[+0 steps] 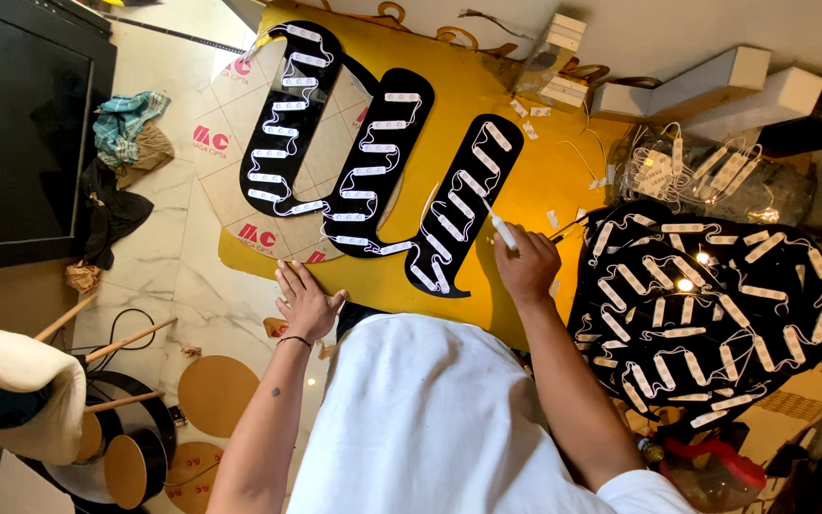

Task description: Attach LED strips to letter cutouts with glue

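My right hand [528, 264] is closed on a small white light module [503, 230] just right of a black letter-shaped panel [463, 205] lined with white modules and wires. My left hand [303, 300] lies flat, fingers spread, on the edge of the yellow board [535, 181] and holds nothing. Two more black letter panels [378, 162] [289, 119] with white modules lie further left on the board.
A pile of black panels with white modules [706, 305] sits to the right, and a bag of loose modules [706, 176] behind it. White boxes [715, 86] lie at the back. Round wooden discs [216, 390], a stool and cloths [126, 124] are on the floor at left.
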